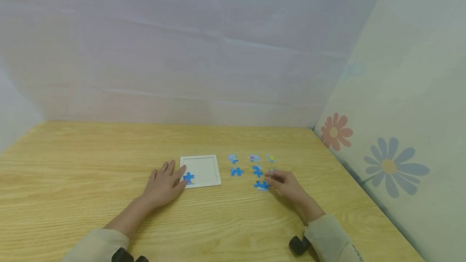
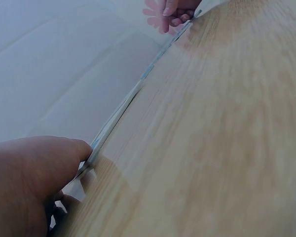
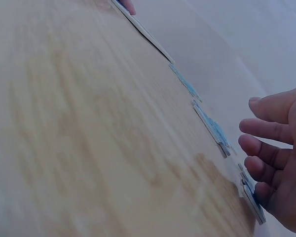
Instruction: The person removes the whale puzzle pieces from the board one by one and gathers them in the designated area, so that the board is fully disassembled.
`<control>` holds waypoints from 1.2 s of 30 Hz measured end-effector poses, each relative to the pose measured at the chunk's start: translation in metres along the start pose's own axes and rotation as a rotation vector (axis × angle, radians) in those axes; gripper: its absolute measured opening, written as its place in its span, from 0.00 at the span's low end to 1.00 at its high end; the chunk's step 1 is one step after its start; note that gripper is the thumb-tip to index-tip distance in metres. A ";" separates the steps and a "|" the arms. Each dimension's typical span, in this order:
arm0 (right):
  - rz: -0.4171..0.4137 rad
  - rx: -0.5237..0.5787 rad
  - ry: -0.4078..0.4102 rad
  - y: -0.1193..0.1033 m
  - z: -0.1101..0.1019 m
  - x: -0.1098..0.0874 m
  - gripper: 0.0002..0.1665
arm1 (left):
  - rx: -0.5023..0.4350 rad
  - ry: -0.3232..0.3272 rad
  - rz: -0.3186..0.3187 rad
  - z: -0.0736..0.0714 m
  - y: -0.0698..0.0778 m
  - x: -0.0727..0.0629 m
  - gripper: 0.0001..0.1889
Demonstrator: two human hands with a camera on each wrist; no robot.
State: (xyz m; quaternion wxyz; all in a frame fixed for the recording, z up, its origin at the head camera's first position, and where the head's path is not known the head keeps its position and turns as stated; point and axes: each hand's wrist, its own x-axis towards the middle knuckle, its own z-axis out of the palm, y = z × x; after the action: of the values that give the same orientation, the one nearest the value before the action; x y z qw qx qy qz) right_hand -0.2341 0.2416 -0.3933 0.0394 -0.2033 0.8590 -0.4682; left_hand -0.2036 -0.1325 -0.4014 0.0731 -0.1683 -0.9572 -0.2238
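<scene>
A white puzzle frame [image 1: 202,173] lies flat on the table, with one blue jigsaw piece [image 1: 189,177] in its near-left corner. My left hand [image 1: 164,185] rests at the frame's left side, fingers spread, thumb and fingertips at its edge. To the right of the frame, several loose jigsaw pieces [image 1: 236,172] are laid out in rough rows. Over the nearest right-hand ones hovers my right hand [image 1: 287,186], its fingers loosely bent. In the right wrist view the fingers [image 3: 271,129] hold nothing, and the little finger is beside a piece [image 3: 252,202]. One piece is partly hidden behind this hand.
The wooden table [image 1: 109,148] meets a pale cloth backdrop [image 1: 182,72] at the back. On the right stands a light panel printed with a red flower [image 1: 333,132] and a blue flower [image 1: 388,166]. Dark wrist devices [image 1: 299,246] show by both sleeves.
</scene>
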 end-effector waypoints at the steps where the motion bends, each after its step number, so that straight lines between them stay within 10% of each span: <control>1: 0.000 0.000 0.005 0.000 0.000 0.001 0.17 | -0.001 0.000 0.000 0.000 0.000 0.000 0.25; 17: -0.124 -0.033 0.110 -0.057 -0.014 0.012 0.14 | 0.000 0.007 -0.003 0.000 0.000 0.000 0.26; 36: -0.156 0.020 -0.081 -0.096 0.039 0.052 0.17 | 0.033 0.009 0.004 0.001 0.001 0.001 0.38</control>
State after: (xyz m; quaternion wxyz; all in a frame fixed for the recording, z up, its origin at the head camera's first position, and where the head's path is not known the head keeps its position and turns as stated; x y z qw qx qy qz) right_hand -0.2419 0.1450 -0.3297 0.0396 -0.2878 0.8335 -0.4700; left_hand -0.2042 -0.1314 -0.4020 0.0805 -0.1679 -0.9601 -0.2086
